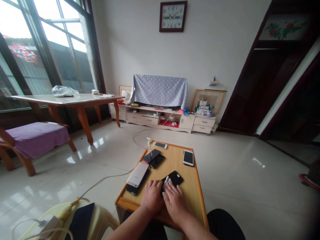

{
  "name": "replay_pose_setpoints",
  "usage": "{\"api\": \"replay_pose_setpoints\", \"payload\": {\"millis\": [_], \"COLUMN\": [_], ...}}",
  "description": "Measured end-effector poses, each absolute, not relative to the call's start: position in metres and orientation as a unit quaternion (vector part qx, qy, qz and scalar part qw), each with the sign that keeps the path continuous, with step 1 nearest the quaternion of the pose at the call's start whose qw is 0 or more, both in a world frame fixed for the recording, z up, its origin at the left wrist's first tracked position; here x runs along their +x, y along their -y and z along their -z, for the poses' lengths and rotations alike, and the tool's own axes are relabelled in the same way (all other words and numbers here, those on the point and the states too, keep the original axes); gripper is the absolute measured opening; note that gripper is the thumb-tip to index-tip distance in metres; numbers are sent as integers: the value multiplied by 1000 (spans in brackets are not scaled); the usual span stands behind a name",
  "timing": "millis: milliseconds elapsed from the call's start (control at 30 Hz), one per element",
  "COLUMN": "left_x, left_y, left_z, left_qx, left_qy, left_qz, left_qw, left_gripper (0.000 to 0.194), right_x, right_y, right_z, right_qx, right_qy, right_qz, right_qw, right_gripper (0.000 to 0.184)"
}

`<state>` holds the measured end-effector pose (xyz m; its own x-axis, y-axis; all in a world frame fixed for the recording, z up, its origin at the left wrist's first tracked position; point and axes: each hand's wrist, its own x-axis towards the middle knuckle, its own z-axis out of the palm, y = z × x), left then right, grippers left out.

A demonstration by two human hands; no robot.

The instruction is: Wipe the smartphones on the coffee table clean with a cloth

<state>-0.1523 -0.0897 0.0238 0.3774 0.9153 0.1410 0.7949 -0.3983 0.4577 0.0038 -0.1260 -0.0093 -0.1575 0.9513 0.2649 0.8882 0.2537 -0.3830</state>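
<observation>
My hands lie close together at the near end of a low wooden table (175, 160). My right hand (175, 202) sits over a small white cloth (167, 181) on a black smartphone (175, 178), and my left hand (152, 196) touches that phone's lower left end. To the left, a white smartphone (137, 174) rests on a dark phone (135, 188). Two more black phones (151, 156) (157, 161) overlap farther up. A white-framed phone (188, 157) lies to the right, and a small light phone (160, 145) lies by a pump bottle (149, 144) at the far edge.
A pale plastic chair (97, 216) with a white charger (48, 226) stands at lower left, and a thin white cable (112, 176) runs across the tiled floor. Beyond stand a wooden table (75, 100), a purple-covered bench (37, 140) and a low white cabinet (145, 119).
</observation>
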Motion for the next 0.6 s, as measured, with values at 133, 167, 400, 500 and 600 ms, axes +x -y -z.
{"api": "replay_pose_setpoints", "payload": {"millis": [133,167,400,500,600], "left_x": [-155,-156,-160,-160,-161], "left_y": [91,91,89,89,89], "left_z": [-25,-25,-23,-22,-23], "left_qx": [814,813,810,806,805], "left_qy": [-521,-520,-520,-526,-529], "left_qz": [-193,-194,-195,-192,-188], "left_qw": [172,175,189,193,192], "left_gripper": [51,54,50,47,55], "right_x": [23,30,5,-7,11], "right_y": [115,109,116,126,116], "right_z": [-2,-3,3,4,3], "right_qx": [-646,-669,-621,-579,-640], "right_qy": [733,714,753,781,739], "right_qz": [-66,-54,-76,-98,-72], "right_qw": [205,200,201,210,200], "right_gripper": [47,48,51,49,51]}}
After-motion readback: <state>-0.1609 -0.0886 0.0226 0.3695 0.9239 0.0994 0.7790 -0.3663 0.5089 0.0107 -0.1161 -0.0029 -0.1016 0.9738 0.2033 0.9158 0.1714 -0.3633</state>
